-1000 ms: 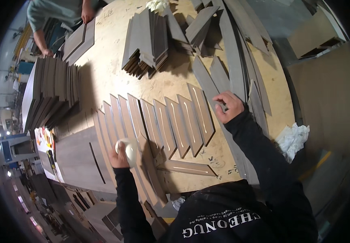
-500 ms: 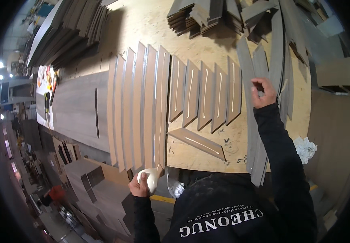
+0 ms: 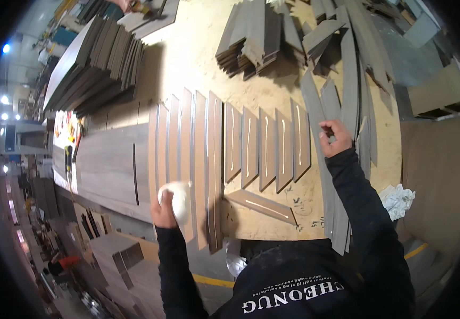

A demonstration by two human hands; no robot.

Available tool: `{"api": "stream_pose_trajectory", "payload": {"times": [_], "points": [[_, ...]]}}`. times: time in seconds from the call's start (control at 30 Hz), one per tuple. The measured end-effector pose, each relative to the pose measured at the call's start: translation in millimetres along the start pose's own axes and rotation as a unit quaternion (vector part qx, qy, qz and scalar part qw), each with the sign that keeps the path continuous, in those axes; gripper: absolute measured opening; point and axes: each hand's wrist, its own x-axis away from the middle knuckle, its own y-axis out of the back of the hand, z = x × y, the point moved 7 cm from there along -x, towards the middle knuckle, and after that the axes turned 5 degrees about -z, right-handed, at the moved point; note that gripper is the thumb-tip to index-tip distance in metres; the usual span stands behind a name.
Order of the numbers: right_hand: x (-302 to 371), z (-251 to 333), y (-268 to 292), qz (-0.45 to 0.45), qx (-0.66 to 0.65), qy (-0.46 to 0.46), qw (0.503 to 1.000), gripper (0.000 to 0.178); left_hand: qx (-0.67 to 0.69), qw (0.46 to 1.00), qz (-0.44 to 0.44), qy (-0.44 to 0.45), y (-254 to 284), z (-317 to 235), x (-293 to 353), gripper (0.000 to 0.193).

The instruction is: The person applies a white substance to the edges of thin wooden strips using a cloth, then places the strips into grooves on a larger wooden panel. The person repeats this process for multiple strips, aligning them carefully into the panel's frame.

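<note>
In left hand [image 3: 162, 211], white bottle [image 3: 179, 199]

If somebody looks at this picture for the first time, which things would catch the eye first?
Most striking is the row of long grey-brown strips laid side by side across the middle of the pale worktable. The left hand holds a white bottle over the strips' near ends, while the right hand pinches a long strip at the right. A tall stack of boards stands at the far left.
</note>
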Motion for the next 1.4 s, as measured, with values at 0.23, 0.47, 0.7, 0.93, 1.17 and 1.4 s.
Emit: {"api": "stream_pose_trajectory", "payload": {"times": [0.23,0.47,0.7,0.93,1.17,1.4], "points": [[-1.7,2.5,3.5,-0.008,0.02,0.0,1.0,0.02,-0.017,0.986,-0.004,-0.166,-105.3,-39.6,-154.0,0.036],[-2.2,4.3,4.9,-0.01,0.027,-0.003,1.0,0.02,-0.162,0.966,-0.028,-0.201,-145.2,-38.3,-208.8,0.053],[-4.1,5.4,3.6,-0.005,0.022,0.001,1.0,0.021,-0.104,0.976,0.006,-0.193,-105.7,-27.0,-163.2,0.038],[-1.8,2.4,-1.0,-0.003,0.015,-0.011,1.0,0.021,-0.217,0.971,0.033,-0.09,-23.0,11.0,-28.2,0.035],[-1.3,4.6,-3.8,0.001,0.02,0.006,1.0,0.02,-0.232,0.972,0.009,0.041,40.0,41.9,86.1,0.032],[0.1,-0.8,-6.4,0.004,0.014,0.017,1.0,0.02,-0.238,0.963,0.042,0.12,66.6,79.4,129.7,0.027]]}}
